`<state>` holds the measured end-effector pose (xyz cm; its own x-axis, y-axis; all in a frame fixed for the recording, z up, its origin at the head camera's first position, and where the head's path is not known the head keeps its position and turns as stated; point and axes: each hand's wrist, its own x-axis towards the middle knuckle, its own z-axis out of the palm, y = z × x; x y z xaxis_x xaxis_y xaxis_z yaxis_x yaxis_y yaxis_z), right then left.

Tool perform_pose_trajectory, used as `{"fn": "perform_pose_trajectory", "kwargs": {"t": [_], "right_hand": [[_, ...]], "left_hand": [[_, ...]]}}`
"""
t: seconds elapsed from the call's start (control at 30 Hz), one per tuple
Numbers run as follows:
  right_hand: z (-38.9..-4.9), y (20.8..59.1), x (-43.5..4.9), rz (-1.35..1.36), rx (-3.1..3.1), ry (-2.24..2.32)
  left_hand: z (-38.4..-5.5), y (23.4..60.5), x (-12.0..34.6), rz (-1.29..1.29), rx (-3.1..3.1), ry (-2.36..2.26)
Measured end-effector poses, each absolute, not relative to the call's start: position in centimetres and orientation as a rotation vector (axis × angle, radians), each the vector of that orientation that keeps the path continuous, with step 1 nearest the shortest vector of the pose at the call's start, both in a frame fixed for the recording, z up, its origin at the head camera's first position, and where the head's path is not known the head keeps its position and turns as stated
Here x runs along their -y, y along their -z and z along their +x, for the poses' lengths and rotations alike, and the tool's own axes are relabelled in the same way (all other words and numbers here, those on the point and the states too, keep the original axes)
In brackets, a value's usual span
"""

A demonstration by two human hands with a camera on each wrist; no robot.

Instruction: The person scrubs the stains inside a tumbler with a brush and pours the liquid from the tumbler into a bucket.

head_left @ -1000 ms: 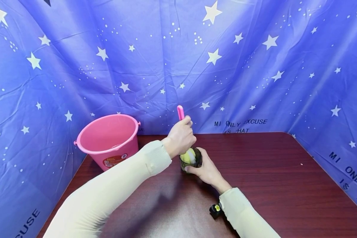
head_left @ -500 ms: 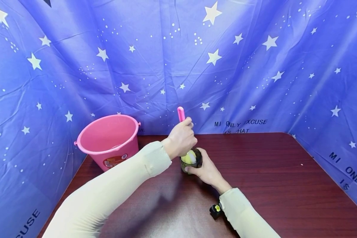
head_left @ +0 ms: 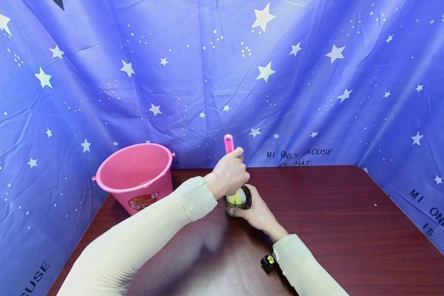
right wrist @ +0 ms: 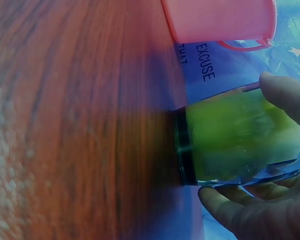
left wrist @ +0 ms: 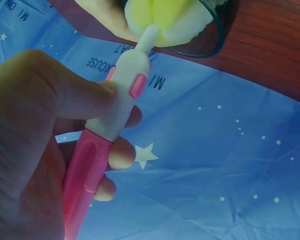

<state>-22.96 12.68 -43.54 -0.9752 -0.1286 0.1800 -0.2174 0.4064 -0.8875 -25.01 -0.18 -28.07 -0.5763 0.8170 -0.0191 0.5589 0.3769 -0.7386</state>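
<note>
My left hand (head_left: 229, 172) grips a cup brush (left wrist: 101, 120) by its pink and white handle, the thumb laid along the white part. The brush's yellow and white sponge head (head_left: 237, 199) is inside a dark tinted glass cup (right wrist: 230, 142). In the head view the handle's pink end sticks up above the fist. My right hand (head_left: 258, 211) holds the cup from its right side, thumb at the near side and fingers round the far side. The cup stands upright, its base on or just over the table. Part of the sponge is hidden behind my left hand.
A pink bucket (head_left: 163, 181) stands at the left rear of the dark red wooden table (head_left: 340, 230). A blue star-printed curtain (head_left: 207, 74) surrounds the table's back and sides. A small black device (head_left: 268, 263) sits at my right cuff.
My left hand and the brush handle have shifted slightly to the right and down. The sponge's yellow and white faces show differently in the cup. My right hand stays in place.
</note>
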Motion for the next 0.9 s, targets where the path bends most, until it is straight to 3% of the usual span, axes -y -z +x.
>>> {"fn": "perform_pose_trajectory", "kwargs": {"t": [0.9], "right_hand": [[-22.9,43.5,-12.9,0.315,2.601,-1.619]], "left_hand": [[-24.7,28.2,-1.5,-1.101,2.339,-1.121]]}}
